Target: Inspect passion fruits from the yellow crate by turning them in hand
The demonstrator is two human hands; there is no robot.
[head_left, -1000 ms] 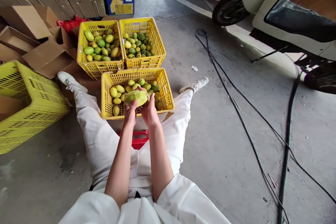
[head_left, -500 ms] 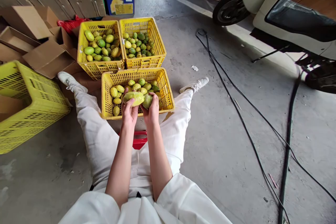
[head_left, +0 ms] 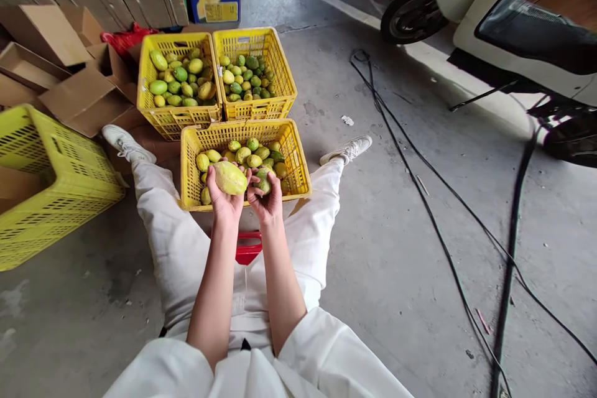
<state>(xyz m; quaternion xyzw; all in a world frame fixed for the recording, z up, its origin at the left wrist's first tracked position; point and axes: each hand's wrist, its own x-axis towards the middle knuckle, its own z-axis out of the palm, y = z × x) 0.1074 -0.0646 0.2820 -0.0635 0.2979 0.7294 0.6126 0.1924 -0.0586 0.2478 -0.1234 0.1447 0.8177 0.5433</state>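
Note:
My left hand (head_left: 226, 204) is closed around a large, oblong yellow-green fruit (head_left: 231, 178), its palm turned up. Beside it, my right hand (head_left: 267, 204) grips a smaller, rounder green fruit (head_left: 262, 181). Both hands are above the near edge of a yellow slotted crate (head_left: 298, 165), between my spread legs. Loose yellow and green fruit (head_left: 242, 155) of similar look, mostly smaller, lies inside that crate. Which kind of fruit it is, I cannot tell for sure.
Behind stand two more yellow crates, the left one (head_left: 177, 117) and the right one (head_left: 252, 111), both holding fruit. A taller yellow crate (head_left: 69, 199) is at left, near open cardboard boxes (head_left: 84, 99). Black cables (head_left: 433, 217) cross the floor at right, below a parked scooter (head_left: 494, 31).
The large fruit has been turned in my left hand, from lying sideways to showing a broader face, and comes slightly nearer. My right hand keeps the green fruit, with its fingers shifted.

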